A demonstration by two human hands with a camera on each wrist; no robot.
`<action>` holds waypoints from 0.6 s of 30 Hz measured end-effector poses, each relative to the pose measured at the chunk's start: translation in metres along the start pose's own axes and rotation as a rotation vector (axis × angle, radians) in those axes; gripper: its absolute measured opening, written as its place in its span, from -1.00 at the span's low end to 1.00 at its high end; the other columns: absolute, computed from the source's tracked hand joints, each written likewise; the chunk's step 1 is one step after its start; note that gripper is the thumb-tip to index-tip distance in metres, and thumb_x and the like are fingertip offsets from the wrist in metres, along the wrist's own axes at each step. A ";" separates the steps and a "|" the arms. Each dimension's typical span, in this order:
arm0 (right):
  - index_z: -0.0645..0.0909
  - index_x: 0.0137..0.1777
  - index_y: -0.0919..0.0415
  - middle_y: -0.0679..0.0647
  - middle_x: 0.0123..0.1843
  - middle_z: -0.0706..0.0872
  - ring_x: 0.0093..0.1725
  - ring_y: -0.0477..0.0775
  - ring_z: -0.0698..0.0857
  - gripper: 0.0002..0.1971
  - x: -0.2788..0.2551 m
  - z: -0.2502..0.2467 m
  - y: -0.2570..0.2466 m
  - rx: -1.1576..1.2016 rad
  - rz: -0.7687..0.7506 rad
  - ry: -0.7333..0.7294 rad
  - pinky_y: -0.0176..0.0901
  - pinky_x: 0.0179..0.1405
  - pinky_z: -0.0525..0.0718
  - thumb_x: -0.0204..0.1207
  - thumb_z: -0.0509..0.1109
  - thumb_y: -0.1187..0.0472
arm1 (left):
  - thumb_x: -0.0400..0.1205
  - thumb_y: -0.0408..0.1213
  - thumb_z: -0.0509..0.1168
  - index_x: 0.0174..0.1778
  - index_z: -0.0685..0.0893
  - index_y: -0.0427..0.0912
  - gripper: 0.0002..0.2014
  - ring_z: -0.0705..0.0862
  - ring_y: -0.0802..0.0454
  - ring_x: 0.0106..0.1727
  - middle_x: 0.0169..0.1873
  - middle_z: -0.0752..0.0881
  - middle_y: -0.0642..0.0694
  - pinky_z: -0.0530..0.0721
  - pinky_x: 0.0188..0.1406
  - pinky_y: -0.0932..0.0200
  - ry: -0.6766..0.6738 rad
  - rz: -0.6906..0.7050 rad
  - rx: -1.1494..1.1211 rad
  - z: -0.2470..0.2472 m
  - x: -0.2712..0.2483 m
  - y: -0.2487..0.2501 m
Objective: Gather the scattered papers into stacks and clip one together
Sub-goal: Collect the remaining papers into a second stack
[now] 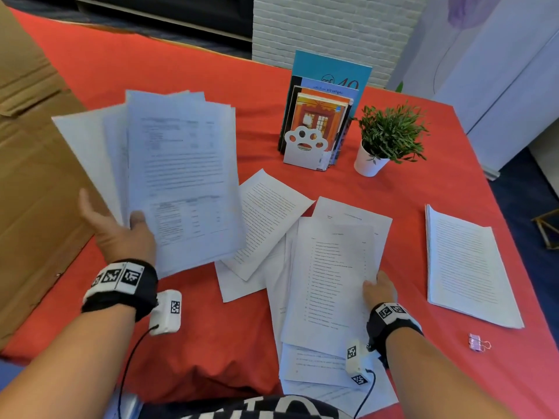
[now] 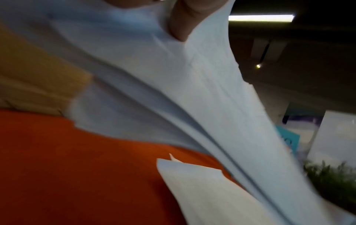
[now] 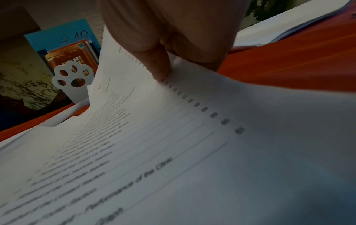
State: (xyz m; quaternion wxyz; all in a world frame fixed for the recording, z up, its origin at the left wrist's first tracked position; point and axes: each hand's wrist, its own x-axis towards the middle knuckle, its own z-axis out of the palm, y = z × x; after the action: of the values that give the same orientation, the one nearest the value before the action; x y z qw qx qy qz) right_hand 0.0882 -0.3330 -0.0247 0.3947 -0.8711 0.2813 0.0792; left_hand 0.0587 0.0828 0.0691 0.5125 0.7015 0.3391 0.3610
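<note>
My left hand (image 1: 121,234) grips a fanned bundle of printed sheets (image 1: 178,173) by its lower edge and holds it above the red tablecloth; in the left wrist view the thumb (image 2: 183,22) presses on the bundle of sheets (image 2: 192,94). My right hand (image 1: 378,290) pinches the right edge of a contents page (image 1: 329,282) on top of loose papers (image 1: 266,225) scattered mid-table; the right wrist view shows the thumb (image 3: 154,64) on top of that contents page (image 3: 173,152). A squared stack (image 1: 469,267) lies at the right. A pink binder clip (image 1: 478,342) lies near the front right.
A paw-shaped bookend (image 1: 305,146) holds upright books (image 1: 326,95) at the back, next to a potted plant (image 1: 390,137). A cardboard box (image 1: 33,164) stands along the left edge. The red tablecloth (image 1: 211,328) bulges up at the front.
</note>
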 end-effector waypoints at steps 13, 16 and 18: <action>0.47 0.38 0.33 0.30 0.35 0.61 0.32 0.29 0.60 -0.64 -0.016 0.008 0.007 -0.151 0.036 -0.254 -0.01 0.33 0.52 0.59 0.22 0.31 | 0.61 -0.30 0.19 0.35 0.56 -0.33 -0.61 0.51 -0.37 0.37 0.43 0.50 -0.39 0.45 0.38 -0.08 -0.787 -0.100 0.779 0.078 0.000 -0.075; 0.56 0.33 0.23 0.22 0.28 0.70 0.21 0.23 0.68 -0.65 -0.019 0.004 0.009 -0.101 0.081 -0.357 0.00 0.30 0.60 0.54 0.28 0.28 | 0.61 -0.37 0.16 0.21 0.65 -0.37 -0.69 0.64 -0.34 0.02 0.09 0.71 -0.43 0.53 -0.01 0.02 -0.766 -0.100 0.708 0.077 0.002 -0.070; 0.59 0.28 0.18 0.20 0.25 0.73 0.18 0.24 0.71 -0.62 -0.017 0.003 0.011 -0.080 0.084 -0.379 0.11 0.31 0.63 0.45 0.33 0.19 | 0.60 -0.35 0.19 0.15 0.68 -0.38 -0.71 0.65 -0.32 -0.07 -0.02 0.72 -0.41 0.53 -0.10 0.01 -0.715 -0.115 0.661 0.075 0.001 -0.067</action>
State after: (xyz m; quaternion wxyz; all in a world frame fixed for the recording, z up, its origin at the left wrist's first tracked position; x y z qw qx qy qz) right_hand 0.0681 -0.3292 -0.0272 0.4019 -0.8431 0.2349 0.2692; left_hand 0.1162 0.0649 -0.0109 0.3660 0.8867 0.2763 -0.0583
